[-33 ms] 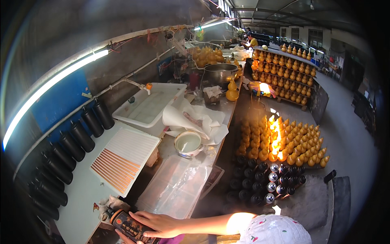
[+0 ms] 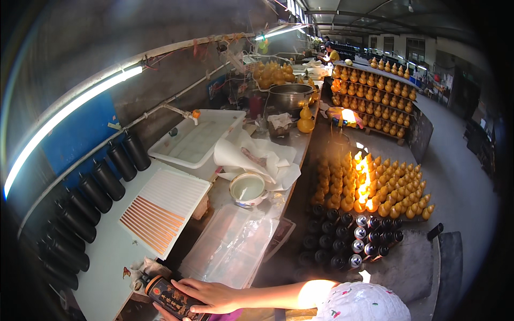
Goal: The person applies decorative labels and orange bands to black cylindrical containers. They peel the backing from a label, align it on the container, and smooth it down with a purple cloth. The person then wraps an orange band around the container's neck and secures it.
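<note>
A black bottle [image 2: 170,298] with an orange band and a gold-and-red decoration lies tilted at the bottom of the view, its neck end by a crumpled pale cloth [image 2: 154,266]. Across its upper side lies my right hand [image 2: 213,297], fingers pressed on the decorated surface. My left hand [image 2: 165,313] shows only a few fingers at the bottle's lower side, gripping it; the rest is cut off by the lower edge. Above the bottle sits a white sheet [image 2: 176,187] with rows of copper-brown strips. Clear plastic sheets [image 2: 230,246] lie to the right.
Black bottles [image 2: 88,206] line the board's left side. Beyond are an enamel pot [image 2: 248,188], white paper [image 2: 278,155], a white basin [image 2: 206,125] and a metal pot [image 2: 292,97]. Yellow gourd-shaped bottles [image 2: 396,184] and black bottles [image 2: 326,241] stand right. A person [image 2: 333,55] works far back.
</note>
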The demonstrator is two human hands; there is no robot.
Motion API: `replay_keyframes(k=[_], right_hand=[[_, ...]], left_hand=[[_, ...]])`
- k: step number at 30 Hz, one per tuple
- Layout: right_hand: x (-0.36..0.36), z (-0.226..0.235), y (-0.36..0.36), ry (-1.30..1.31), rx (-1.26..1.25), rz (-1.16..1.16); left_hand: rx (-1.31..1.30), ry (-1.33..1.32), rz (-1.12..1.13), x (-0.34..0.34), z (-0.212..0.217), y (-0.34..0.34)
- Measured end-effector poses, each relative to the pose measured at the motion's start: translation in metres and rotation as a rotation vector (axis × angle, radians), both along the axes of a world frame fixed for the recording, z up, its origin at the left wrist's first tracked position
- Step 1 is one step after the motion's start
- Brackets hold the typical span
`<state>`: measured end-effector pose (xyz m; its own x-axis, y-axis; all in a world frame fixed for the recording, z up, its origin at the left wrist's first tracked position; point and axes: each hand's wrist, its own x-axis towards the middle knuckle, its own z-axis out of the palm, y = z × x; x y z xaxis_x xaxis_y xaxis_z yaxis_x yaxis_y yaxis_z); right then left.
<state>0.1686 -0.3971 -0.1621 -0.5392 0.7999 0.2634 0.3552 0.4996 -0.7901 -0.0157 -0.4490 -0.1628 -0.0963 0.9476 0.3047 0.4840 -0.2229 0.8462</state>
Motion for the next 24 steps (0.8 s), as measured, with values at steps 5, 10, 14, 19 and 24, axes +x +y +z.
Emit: replay_keyframes(k=[5,10,14,19,24], right_hand=[[-0.005,-0.015,-0.005,-0.048,0.076,-0.047],[-0.004,-0.024,-0.006,-0.048,0.136,-0.08],[-0.004,-0.021,-0.011,-0.065,0.127,-0.099],[-0.011,-0.03,-0.01,-0.078,0.086,-0.1],[-0.002,-0.028,-0.011,0.015,0.133,-0.17]], left_hand=[[-0.027,0.076,-0.005,-0.002,-0.008,-0.011],[-0.074,0.08,-0.009,-0.005,-0.022,-0.02],[-0.156,0.198,0.043,-0.007,-0.026,-0.034],[-0.161,0.293,0.081,-0.013,-0.041,-0.043],[-0.151,0.471,0.051,-0.022,-0.06,-0.046]])
